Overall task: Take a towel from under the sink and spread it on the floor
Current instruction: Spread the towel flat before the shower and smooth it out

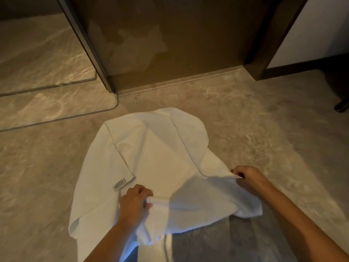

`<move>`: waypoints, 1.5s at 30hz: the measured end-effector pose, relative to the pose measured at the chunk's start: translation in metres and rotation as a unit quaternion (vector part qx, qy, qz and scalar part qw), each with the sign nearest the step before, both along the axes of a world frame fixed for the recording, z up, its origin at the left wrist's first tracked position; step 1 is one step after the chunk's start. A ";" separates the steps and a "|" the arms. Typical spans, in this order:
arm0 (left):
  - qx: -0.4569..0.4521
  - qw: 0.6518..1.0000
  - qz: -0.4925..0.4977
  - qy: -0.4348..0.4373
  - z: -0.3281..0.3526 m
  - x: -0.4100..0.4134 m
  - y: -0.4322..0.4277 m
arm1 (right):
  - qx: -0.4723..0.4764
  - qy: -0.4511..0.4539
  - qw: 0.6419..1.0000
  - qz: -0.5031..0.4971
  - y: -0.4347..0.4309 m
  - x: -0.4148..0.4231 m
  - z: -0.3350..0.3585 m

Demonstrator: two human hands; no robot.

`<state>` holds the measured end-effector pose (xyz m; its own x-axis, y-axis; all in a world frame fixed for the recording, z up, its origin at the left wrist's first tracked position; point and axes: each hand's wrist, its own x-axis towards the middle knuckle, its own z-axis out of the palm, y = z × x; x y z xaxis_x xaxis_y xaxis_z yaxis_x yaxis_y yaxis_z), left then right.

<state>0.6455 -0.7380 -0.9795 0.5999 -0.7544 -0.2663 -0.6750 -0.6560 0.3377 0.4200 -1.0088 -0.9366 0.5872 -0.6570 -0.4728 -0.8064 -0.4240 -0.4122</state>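
A white towel (151, 157) lies partly unfolded on the beige stone floor (264, 148), with folded layers overlapping and a small label near its left side. My left hand (135, 202) is closed on a bunched edge of the towel near its middle front. Further right, my right hand (247, 178) pinches another edge and lifts it slightly off the floor. The near part of the towel is rumpled and hangs between both hands.
A dark brown door (170, 44) in its frame stands straight ahead past the towel. A glass panel (56, 72) with a rounded bottom corner stands at the left. A dark furniture leg (341, 107) shows at the right edge.
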 end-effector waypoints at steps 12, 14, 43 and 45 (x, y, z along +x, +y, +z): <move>-0.159 0.971 0.093 0.152 0.043 0.043 0.019 | -0.040 -0.244 0.955 -0.167 0.011 0.027 0.016; -0.184 0.949 0.138 0.214 0.053 0.053 0.019 | -0.084 -0.264 0.938 -0.208 -0.017 0.024 0.031; 0.122 0.992 0.027 0.008 -0.021 0.047 -0.081 | 0.115 -0.371 0.852 -0.351 -0.111 0.117 -0.044; 0.134 0.991 0.024 0.012 -0.024 0.047 -0.082 | 0.142 -0.401 0.826 -0.369 -0.117 0.123 -0.044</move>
